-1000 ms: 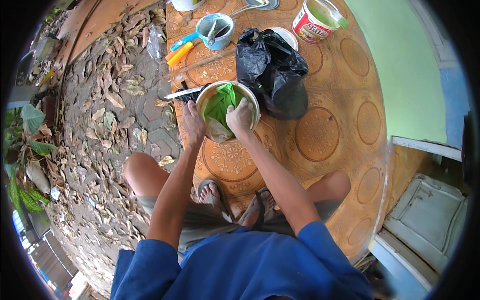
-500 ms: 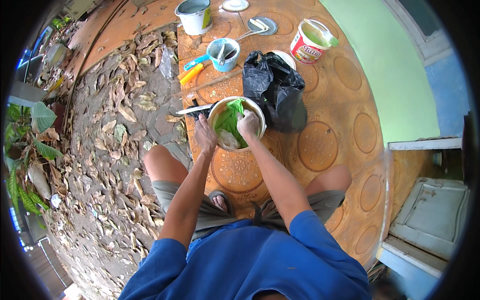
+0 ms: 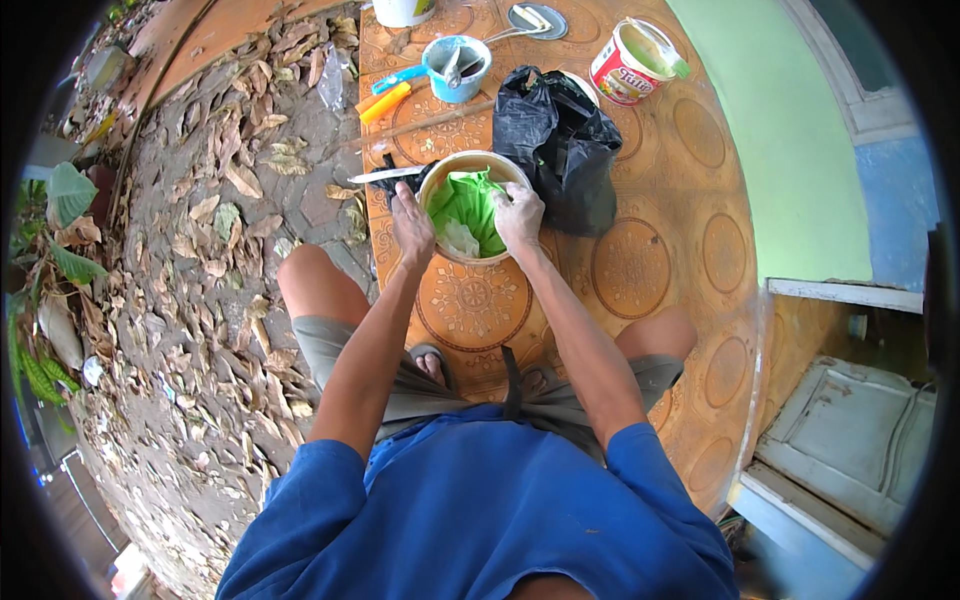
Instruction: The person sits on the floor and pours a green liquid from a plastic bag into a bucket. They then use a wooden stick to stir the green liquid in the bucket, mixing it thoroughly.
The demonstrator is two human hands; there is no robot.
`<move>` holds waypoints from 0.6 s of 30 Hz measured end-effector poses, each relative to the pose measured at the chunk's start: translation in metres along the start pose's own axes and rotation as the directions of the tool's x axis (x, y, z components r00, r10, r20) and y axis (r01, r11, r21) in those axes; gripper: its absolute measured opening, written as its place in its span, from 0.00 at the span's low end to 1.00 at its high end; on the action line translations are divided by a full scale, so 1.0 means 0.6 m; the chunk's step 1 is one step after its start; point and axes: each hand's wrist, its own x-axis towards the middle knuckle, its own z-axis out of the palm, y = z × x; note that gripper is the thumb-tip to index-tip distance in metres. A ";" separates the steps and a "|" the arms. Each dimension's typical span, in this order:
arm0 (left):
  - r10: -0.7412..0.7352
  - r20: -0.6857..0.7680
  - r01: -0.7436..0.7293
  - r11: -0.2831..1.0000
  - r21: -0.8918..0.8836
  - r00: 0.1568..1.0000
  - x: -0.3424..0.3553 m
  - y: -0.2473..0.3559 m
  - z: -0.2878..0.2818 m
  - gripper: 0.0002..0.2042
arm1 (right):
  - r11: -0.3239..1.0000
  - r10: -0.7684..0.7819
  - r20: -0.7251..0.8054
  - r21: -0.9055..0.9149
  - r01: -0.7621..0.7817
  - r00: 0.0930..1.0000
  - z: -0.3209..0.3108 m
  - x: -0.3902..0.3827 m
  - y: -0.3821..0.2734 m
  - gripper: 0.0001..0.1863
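Between my knees stands a round cream bucket with a crumpled bright green plastic bag or cloth inside it. A whitish translucent piece of plastic lies in with it. My left hand is closed against the bucket's left side near the rim. At the right rim my right hand is closed, its fingers curled over the edge beside the green material. Whether those fingers also pinch the green material is hard to see. Both hands look dusty with whitish powder.
A black plastic bag stands close right of the bucket. Beyond are a blue pot, an orange-handled tool and a red-and-white tub. A pale blade lies at the tiled edge, beside leaf-strewn ground.
My right hand has come out of the bucket's middle to its right rim. The green material now lies more spread out inside. The whole scene has shifted slightly upward in view.
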 end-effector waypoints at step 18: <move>0.402 0.165 -0.430 0.876 0.218 0.901 0.000 0.024 -0.044 0.15 | 0.968 0.079 0.107 0.231 -0.102 0.991 -0.050 0.009 -0.018 0.10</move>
